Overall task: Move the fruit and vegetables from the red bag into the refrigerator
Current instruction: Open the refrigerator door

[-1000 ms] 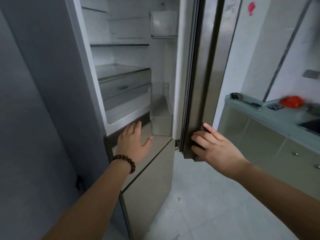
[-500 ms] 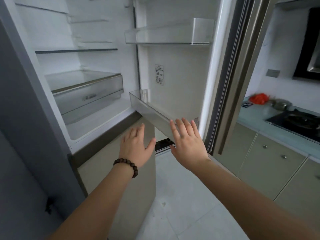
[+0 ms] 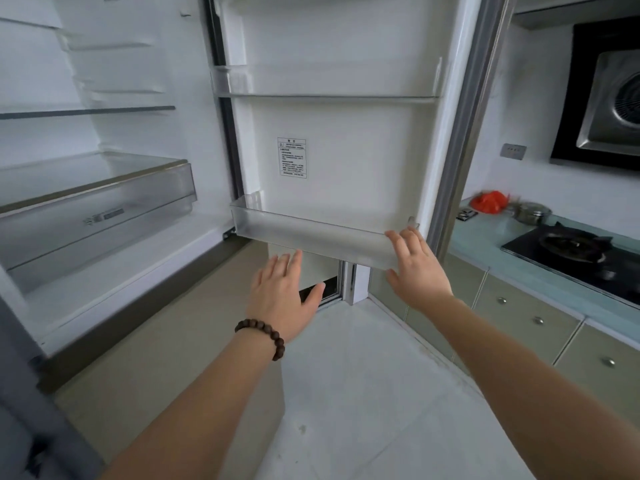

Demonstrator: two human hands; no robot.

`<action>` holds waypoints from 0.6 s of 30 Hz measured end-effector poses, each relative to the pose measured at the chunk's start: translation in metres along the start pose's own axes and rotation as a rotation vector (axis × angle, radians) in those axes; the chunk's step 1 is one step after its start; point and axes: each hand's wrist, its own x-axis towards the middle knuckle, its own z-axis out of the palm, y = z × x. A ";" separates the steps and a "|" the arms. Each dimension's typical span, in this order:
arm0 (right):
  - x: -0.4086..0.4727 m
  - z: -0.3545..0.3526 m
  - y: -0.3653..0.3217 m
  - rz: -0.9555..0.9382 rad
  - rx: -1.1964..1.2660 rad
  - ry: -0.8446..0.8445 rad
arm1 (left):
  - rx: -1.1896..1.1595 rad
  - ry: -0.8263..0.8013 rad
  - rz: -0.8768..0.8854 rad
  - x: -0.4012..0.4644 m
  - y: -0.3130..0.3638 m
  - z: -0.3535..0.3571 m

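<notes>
Far right, red bag sits on the counter beside a steel pot, well apart from the refrigerator. Refrigerator door stands open. Right hand, fingers spread, touches the lower door bin. Left hand, fingers spread and empty, hovers below the bin.

Refrigerator door stands open; both hands empty, red bag on counter.

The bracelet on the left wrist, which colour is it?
Dark brown, made of round beads; the bracelet shows clearly in the head view.
</notes>
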 end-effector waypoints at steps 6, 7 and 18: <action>0.038 0.006 0.047 0.065 0.021 -0.060 | 0.037 -0.010 0.007 0.029 0.024 0.018; 0.043 0.008 0.051 0.079 0.012 -0.058 | 0.040 -0.010 0.006 0.033 0.027 0.021; 0.067 0.018 0.068 0.203 0.033 -0.123 | 0.036 -0.052 0.066 0.058 0.037 0.043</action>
